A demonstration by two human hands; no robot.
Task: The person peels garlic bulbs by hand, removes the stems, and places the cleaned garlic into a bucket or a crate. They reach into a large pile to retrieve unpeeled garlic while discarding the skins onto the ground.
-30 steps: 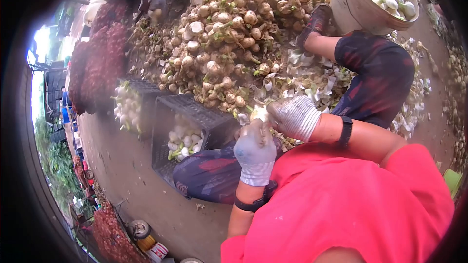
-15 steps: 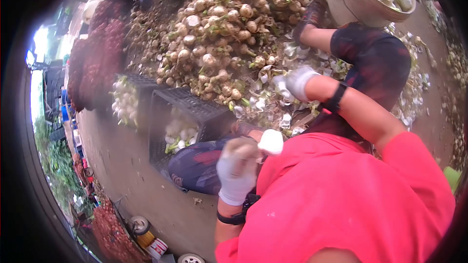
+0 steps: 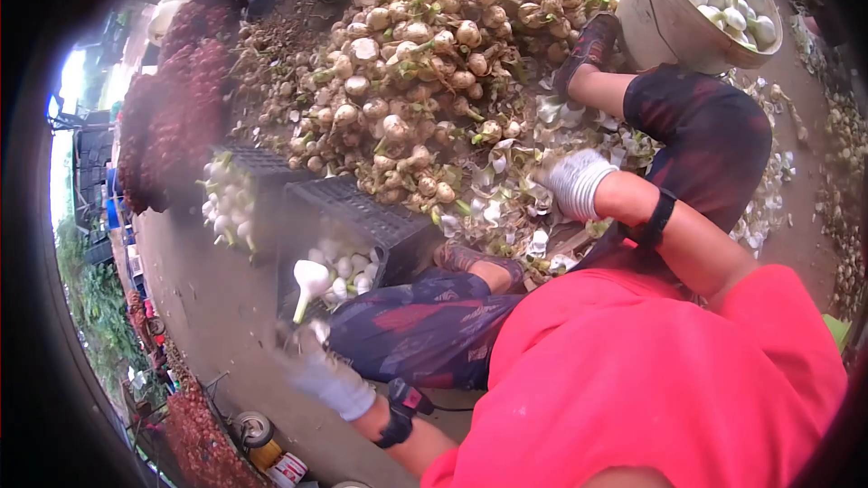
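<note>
Brown-skinned bulbs lie in a big heap (image 3: 425,63) on the ground ahead of the seated person, with dark red sacks (image 3: 172,117) stacked along its left edge. A pale bucket (image 3: 660,23) of peeled white bulbs stands at top right, beside the person's outstretched leg. Two black crates (image 3: 362,208) sit near the bent knee, both holding peeled bulbs. White peelings (image 3: 506,190) litter the ground between heap and legs. The right hand (image 3: 571,179), gloved, reaches down among the peelings at the heap's near edge; whether its fingers grip anything I cannot tell. The left hand (image 3: 316,370), gloved and blurred, is stretched out low left, fingers loosely apart and empty. A peeled bulb (image 3: 310,280) hangs in the air just above it, in front of the nearer crate.
</note>
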